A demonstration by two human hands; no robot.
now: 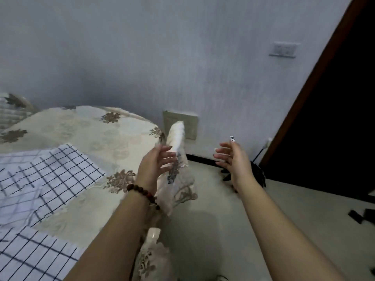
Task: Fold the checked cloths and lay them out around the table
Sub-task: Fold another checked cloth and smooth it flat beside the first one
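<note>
A round table (97, 136) under a cream floral tablecloth (121, 179) bears two checked cloths (46, 175), flat

Open floor (213, 220) right of table (113, 138)

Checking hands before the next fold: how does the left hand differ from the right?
The left hand wears a bead bracelet; the right hand wears none. The left hand hovers at the table edge, the right hand over the floor. Both are open, holding nothing.
</note>
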